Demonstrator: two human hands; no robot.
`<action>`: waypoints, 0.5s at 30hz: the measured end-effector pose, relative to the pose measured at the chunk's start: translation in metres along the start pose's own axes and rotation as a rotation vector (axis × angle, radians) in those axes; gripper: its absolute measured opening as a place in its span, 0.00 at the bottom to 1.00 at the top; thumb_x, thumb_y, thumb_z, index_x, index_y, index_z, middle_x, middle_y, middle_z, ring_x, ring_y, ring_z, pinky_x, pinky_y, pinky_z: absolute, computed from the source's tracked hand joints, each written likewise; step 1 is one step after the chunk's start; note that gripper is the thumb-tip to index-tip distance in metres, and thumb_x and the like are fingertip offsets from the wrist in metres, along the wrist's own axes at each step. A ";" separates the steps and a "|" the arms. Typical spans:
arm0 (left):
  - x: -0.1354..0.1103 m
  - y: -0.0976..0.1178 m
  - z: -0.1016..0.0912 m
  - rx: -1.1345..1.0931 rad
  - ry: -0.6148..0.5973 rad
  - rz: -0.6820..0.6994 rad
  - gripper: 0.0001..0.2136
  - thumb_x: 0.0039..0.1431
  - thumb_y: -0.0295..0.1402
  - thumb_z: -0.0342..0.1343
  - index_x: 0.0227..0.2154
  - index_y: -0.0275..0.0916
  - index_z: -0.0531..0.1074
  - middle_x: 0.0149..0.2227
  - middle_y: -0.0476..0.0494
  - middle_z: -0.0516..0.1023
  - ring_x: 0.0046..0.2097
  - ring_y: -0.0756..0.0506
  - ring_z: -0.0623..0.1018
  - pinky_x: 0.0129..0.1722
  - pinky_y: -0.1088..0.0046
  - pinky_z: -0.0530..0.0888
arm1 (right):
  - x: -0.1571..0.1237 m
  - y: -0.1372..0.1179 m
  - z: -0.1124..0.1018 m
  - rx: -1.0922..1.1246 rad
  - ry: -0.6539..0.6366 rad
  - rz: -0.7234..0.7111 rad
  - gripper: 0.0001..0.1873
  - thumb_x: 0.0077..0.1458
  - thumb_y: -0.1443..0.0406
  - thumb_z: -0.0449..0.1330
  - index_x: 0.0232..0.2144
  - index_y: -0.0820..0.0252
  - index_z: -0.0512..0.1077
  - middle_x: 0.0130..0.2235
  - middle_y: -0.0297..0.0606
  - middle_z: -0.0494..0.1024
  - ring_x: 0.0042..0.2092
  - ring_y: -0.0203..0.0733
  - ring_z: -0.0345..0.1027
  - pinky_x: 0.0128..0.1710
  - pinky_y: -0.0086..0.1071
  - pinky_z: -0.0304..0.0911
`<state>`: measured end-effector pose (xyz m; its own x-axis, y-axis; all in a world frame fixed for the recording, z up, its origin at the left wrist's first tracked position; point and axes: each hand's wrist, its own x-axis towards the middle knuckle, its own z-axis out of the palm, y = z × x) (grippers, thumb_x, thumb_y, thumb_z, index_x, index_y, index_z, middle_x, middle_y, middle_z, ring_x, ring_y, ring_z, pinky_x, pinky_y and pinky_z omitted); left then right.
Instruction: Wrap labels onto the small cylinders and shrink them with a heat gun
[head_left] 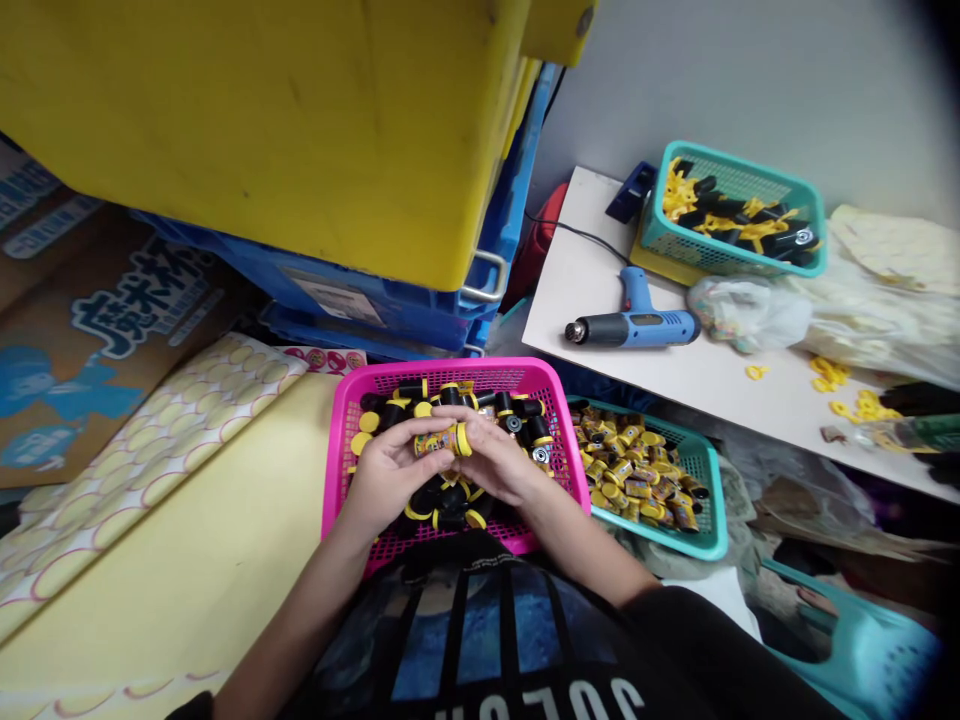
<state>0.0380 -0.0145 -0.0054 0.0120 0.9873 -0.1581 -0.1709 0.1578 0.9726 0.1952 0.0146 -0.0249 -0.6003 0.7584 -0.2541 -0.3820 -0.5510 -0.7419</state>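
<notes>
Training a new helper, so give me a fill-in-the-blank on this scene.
The left hand and right hand hold a labelled container with a ____ cap.
Both hands are over a basket coloured ____.
The basket of labelled containers beside it is ____.
The power tool on the white board is a ____.

Yellow; pink; teal; heat gun.

- Cardboard box (97, 340): big blue Chinese characters, the first two reading 魔术 (the third is less sure)
- Black T-shirt (480, 640): white capitals, upside down from here, roughly "JOLOS"
- White label (334, 297) on blue crate (375, 300): too small to read
</notes>
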 end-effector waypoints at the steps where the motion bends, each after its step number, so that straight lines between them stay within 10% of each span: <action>1: -0.001 0.000 0.001 -0.006 0.000 0.001 0.15 0.44 0.35 0.69 0.37 0.38 0.79 0.41 0.42 0.81 0.45 0.43 0.80 0.47 0.67 0.77 | 0.000 0.001 0.002 0.046 -0.019 0.025 0.28 0.48 0.47 0.63 0.47 0.54 0.70 0.45 0.38 0.74 0.39 0.35 0.70 0.41 0.33 0.68; 6: -0.004 -0.002 0.007 0.005 0.014 -0.033 0.15 0.44 0.36 0.69 0.36 0.39 0.79 0.42 0.42 0.81 0.44 0.43 0.79 0.46 0.66 0.77 | 0.003 0.009 0.006 0.044 0.068 -0.008 0.27 0.41 0.50 0.69 0.41 0.54 0.69 0.39 0.33 0.75 0.32 0.31 0.66 0.32 0.27 0.66; 10: -0.007 -0.010 0.007 -0.031 0.013 -0.047 0.14 0.49 0.39 0.66 0.39 0.40 0.76 0.42 0.43 0.79 0.42 0.45 0.79 0.43 0.68 0.77 | 0.001 0.010 0.002 -0.007 0.063 -0.056 0.32 0.50 0.39 0.54 0.44 0.56 0.69 0.43 0.40 0.75 0.39 0.38 0.70 0.35 0.31 0.67; 15: -0.006 -0.015 0.008 -0.031 -0.034 -0.042 0.19 0.52 0.38 0.64 0.47 0.42 0.69 0.46 0.43 0.77 0.45 0.46 0.78 0.44 0.72 0.76 | -0.020 -0.006 -0.003 -0.641 0.119 -0.368 0.29 0.50 0.47 0.62 0.51 0.53 0.68 0.51 0.42 0.71 0.52 0.43 0.65 0.54 0.40 0.62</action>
<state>0.0489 -0.0227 -0.0176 0.0535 0.9800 -0.1918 -0.2001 0.1987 0.9594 0.2118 0.0037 -0.0173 -0.4183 0.9073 0.0423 -0.0374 0.0293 -0.9989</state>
